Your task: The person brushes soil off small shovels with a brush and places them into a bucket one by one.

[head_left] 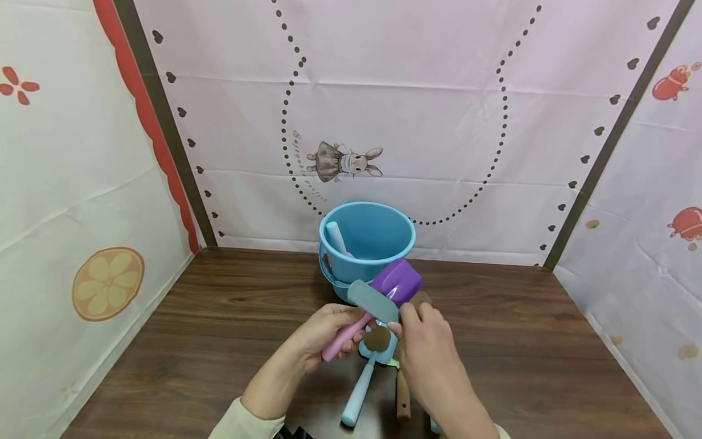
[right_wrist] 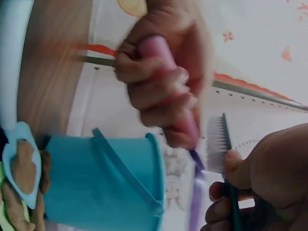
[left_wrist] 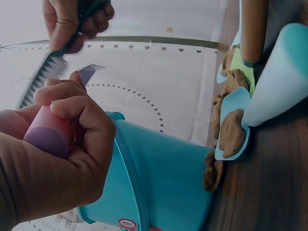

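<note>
My left hand (head_left: 327, 329) grips the pink handle of a toy shovel (head_left: 399, 281) with a purple blade, which points up and to the right. A dark-green-handled brush (right_wrist: 226, 144) with pale bristles is held in my right hand (head_left: 430, 347), thumb along its back. In the head view the brush crosses in front of the shovel, near the base of its blade. The right wrist view has the bristles close beside the shovel; whether they touch I cannot tell. Part of the brush handle is hidden by the right hand.
Behind the hands stands a blue bucket (head_left: 329, 247) with a light-blue handle (head_left: 336, 236) sticking up inside. Below them lie a light-blue shovel (head_left: 359, 390) bearing a brown lump (head_left: 377, 339), and a wooden-handled tool (head_left: 403, 396). More brown clumps (left_wrist: 210, 173) lie by the bucket.
</note>
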{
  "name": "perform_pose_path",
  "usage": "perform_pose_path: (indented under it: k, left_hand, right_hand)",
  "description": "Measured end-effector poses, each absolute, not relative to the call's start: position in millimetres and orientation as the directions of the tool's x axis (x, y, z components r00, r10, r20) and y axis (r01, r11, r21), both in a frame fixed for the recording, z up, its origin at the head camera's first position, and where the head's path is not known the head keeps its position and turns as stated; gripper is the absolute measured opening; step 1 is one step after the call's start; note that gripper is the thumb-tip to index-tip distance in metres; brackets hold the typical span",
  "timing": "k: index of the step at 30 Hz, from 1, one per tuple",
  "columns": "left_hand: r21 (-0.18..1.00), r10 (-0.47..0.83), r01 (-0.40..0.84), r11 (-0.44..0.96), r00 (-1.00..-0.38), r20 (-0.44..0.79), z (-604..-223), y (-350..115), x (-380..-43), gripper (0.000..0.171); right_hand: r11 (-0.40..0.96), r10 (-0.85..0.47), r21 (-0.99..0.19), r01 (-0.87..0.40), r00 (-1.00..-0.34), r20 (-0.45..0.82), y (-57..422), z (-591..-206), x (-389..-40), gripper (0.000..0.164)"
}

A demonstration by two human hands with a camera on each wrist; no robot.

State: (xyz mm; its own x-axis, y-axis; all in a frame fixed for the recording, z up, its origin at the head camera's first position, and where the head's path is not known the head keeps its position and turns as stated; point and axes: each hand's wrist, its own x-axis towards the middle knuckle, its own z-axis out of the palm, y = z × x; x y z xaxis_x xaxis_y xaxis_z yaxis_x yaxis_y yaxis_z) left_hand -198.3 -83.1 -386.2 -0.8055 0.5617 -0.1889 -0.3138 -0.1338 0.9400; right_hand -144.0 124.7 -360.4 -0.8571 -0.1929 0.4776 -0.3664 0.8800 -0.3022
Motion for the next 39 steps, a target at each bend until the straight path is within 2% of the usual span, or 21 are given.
perform_pose_path:
  k: [3,9,13,18,21,23,32,39]
  left_hand:
    - [0.945,0.559,-0.301,-0.127,-0.809,-0.183,-383.8,-82.7,-196.6,0.033]
    - [0.947,0.565,-0.304,-0.102,-0.801,-0.197,-381.8,-82.1,-194.3,0.033]
    - [0.944,0.577,-0.312,-0.105,-0.793,-0.198,-383.6,-82.5,-194.8,0.033]
    - [0.939,0.564,-0.323,-0.118,-0.800,-0.204,-383.5,-83.1,-195.3,0.036]
    - [0.940,0.560,-0.316,-0.131,-0.806,-0.193,-382.4,-83.2,-195.2,0.035]
    - [0.943,0.556,-0.306,-0.134,-0.810,-0.185,-381.9,-83.1,-195.2,0.033]
    - [0.942,0.568,-0.311,-0.128,-0.801,-0.188,-379.7,-84.8,-194.1,0.031]
    - [0.942,0.579,-0.318,-0.111,-0.791,-0.198,-378.4,-84.5,-193.4,0.032]
  right_hand:
    - [0.893,-0.170,-0.289,-0.345,-0.853,0.493,124.6,-362.2,-146.2,0.020]
    - [0.910,-0.013,-0.335,-0.244,-0.824,0.566,152.9,-366.6,-163.0,0.023]
    - [0.909,0.026,-0.359,-0.213,-0.830,0.558,165.2,-366.1,-166.2,0.025]
    - [0.874,-0.091,-0.377,-0.306,-0.865,0.493,140.3,-361.2,-151.4,0.019]
    - [0.863,-0.182,-0.339,-0.374,-0.857,0.482,123.5,-361.6,-143.6,0.018]
    - [0.867,-0.197,-0.318,-0.383,-0.851,0.487,120.3,-362.8,-143.1,0.019]
    - [0.901,0.032,-0.381,-0.207,-0.845,0.534,155.5,-365.5,-165.4,0.024]
    - [0.899,0.097,-0.411,-0.150,-0.848,0.521,173.2,-364.5,-172.7,0.026]
